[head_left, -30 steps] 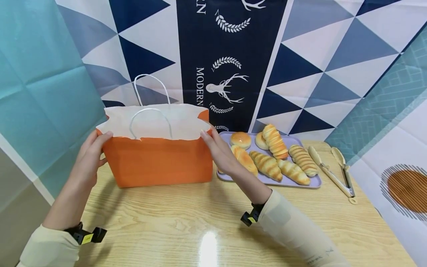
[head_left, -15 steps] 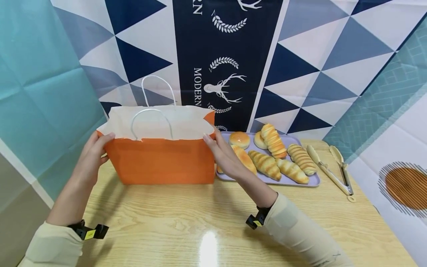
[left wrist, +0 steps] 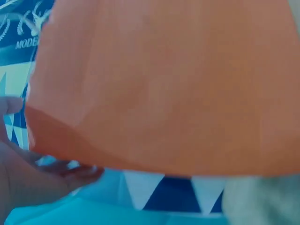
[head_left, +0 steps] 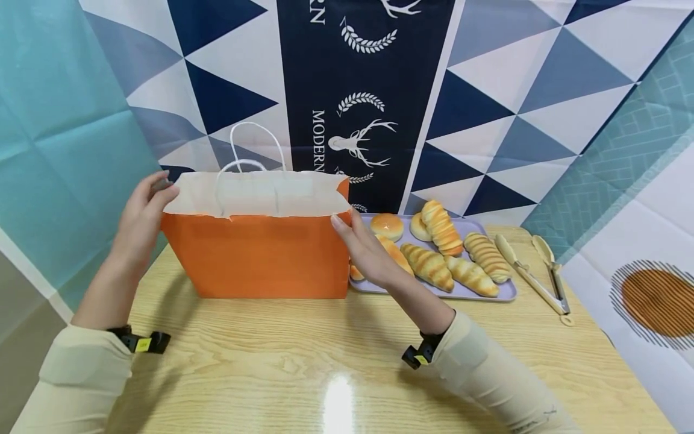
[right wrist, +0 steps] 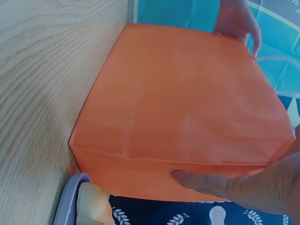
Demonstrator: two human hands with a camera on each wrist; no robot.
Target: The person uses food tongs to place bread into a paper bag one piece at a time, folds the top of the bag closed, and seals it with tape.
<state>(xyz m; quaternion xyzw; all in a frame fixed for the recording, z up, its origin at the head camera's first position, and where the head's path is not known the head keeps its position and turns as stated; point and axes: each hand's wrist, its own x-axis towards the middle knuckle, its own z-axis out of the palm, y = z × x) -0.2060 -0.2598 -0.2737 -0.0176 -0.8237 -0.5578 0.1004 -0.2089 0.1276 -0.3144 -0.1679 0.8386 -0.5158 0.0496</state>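
An orange paper bag with a white inside and white handles stands upright on the table, its mouth facing up. My right hand grips the bag's right upper corner, thumb on the front and fingers along the side. In the right wrist view, one finger of that hand lies straight against the narrow side panel. At the left upper corner, my left hand has its thumb and fingers spread. From the left wrist camera, the left thumb shows apart from the rim while the other fingers lie along the side edge.
Right of the bag, a lilac tray carries several breads, among them a round bun and a striped roll. Tongs with cream tips lie beside it. A patterned cloth hangs behind the table.
My left hand has let go of the bag's left corner and risen slightly. The bag's front rim has tipped up and inward, narrowing the mouth. The right hand keeps its hold.
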